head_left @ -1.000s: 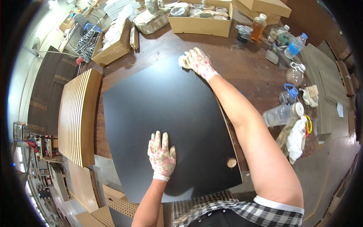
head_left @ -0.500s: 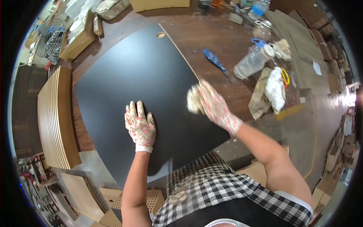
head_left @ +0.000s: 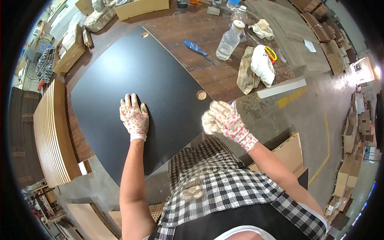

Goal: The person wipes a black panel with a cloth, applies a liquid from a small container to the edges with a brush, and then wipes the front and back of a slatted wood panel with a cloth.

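Observation:
A large black panel (head_left: 160, 80) lies on the brown worktable, with a round hole near its far corner and another near its right corner. My left hand (head_left: 135, 116), in a flower-patterned glove, rests flat on the panel with fingers stretched out. In a matching glove, my right hand (head_left: 229, 123) is closed around a bunched white cloth (head_left: 208, 122), partly hidden by the fingers. That hand is just off the panel's right corner, beside the hole (head_left: 201, 95), and a little blurred.
Right of the panel lie a blue-handled scraper (head_left: 196, 47), a clear bottle (head_left: 229, 43), a stained rag (head_left: 247, 74), a white cloth (head_left: 262, 66) and a yellow-handled tool (head_left: 271, 54). A stack of panels (head_left: 50, 132) stands at the left. Cardboard boxes (head_left: 144, 9) sit along the far side.
My right hand has moved with the cloth from the panel's surface to just beyond its right corner, uncovering the hole there. My left hand stays flat on the panel. The whole view has shifted.

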The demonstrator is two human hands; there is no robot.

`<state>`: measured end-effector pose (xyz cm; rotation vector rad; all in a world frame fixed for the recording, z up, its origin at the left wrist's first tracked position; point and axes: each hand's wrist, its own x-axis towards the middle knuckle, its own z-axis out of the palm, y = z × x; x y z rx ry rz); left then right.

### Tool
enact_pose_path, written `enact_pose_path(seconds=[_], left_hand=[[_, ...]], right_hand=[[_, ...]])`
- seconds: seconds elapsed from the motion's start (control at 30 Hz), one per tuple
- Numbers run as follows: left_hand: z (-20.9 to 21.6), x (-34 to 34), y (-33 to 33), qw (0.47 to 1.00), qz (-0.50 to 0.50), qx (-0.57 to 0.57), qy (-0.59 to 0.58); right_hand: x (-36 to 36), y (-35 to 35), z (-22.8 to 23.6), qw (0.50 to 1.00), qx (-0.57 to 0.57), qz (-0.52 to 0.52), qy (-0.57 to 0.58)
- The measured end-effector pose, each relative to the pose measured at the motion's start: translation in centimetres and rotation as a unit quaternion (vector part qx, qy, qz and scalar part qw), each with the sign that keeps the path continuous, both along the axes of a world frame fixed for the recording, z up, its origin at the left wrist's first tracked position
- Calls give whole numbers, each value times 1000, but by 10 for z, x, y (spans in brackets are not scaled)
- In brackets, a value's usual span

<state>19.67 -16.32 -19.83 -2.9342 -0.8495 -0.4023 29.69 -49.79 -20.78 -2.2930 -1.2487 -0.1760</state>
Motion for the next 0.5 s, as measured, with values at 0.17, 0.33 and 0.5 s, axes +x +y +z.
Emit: enact_pose_path(seconds=[0.17, 0.33, 0.5], left_hand=[[0, 6, -5, 999, -25, -2, -47], [1, 54, -37, 966, -95, -135, -199], [31, 185, -124, 874, -169, -394, -228]], right_hand=[[58, -94, -15, 957, 76, -206, 190], [115, -51, 46, 963, 147, -87, 209], [178, -31, 42, 989, 33, 46, 134]])
